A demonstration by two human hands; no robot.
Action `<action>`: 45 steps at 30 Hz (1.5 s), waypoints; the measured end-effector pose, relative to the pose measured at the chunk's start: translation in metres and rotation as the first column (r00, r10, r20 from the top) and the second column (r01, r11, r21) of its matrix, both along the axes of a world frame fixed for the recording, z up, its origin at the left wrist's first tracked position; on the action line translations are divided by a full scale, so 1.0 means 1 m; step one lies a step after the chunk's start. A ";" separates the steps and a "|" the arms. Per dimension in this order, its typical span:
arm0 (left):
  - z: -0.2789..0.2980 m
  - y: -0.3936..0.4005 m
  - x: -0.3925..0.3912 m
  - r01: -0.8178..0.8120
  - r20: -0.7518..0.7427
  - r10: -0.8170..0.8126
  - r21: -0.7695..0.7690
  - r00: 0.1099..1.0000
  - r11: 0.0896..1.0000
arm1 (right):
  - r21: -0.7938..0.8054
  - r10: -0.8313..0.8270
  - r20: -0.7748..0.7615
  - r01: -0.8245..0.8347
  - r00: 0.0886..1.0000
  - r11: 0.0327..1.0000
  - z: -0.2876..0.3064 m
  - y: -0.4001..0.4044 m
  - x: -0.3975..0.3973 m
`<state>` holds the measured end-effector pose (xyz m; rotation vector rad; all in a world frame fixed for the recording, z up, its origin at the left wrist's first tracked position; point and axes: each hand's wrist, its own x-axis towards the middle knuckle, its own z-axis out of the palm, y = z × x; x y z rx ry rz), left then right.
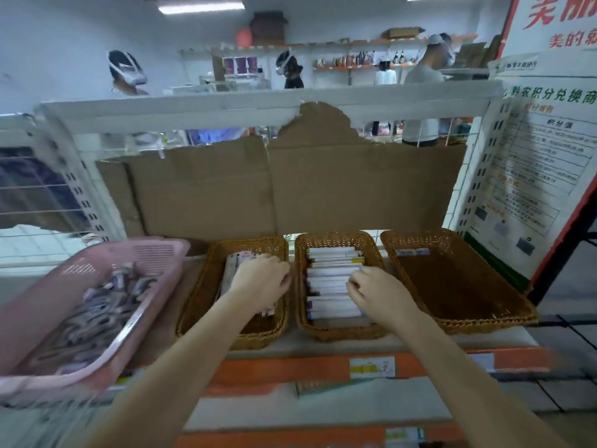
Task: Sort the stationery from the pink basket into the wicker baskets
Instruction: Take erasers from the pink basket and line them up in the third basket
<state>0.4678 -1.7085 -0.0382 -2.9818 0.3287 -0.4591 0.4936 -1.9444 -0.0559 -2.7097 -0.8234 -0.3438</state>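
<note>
The pink basket [155, 263] stands tilted at the left, full of several blurred stationery packs [97, 312]. Three wicker baskets sit in a row on the shelf. My left hand [261, 279] reaches into the left wicker basket [200, 295] and its curled fingers lie over the pale packs [235, 260] stacked there. My right hand [371, 289] is in the middle wicker basket [302, 286], fingers curled at the right ends of the white boxes [329, 276] lined up inside. The right wicker basket [484, 312] holds one small pack [412, 252] at its far end.
A brown cardboard sheet [290, 189] backs the shelf behind the baskets. An orange shelf edge [274, 370] with a price label [371, 367] runs below. A printed poster board [533, 173] stands at the right. Several people work at shelves in the background.
</note>
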 end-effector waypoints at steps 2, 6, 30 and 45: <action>0.011 0.020 -0.013 -0.051 -0.001 0.051 0.037 0.999 0.998 | -0.027 0.017 -0.003 -0.017 1.000 0.999 0.011 0.023 -0.002; 0.029 0.065 -0.042 -0.139 0.043 0.136 0.057 0.990 0.989 | -0.014 0.072 0.028 -0.071 0.997 0.997 0.030 0.081 -0.013; -0.002 0.342 -0.120 -0.311 -0.062 0.313 0.044 0.948 0.949 | 0.018 0.271 -0.044 -0.271 0.961 0.962 0.004 0.398 -0.082; -0.014 0.343 -0.108 -0.130 -0.145 0.136 0.050 0.980 0.990 | 0.112 0.227 0.007 -0.226 0.974 0.968 -0.003 0.399 -0.142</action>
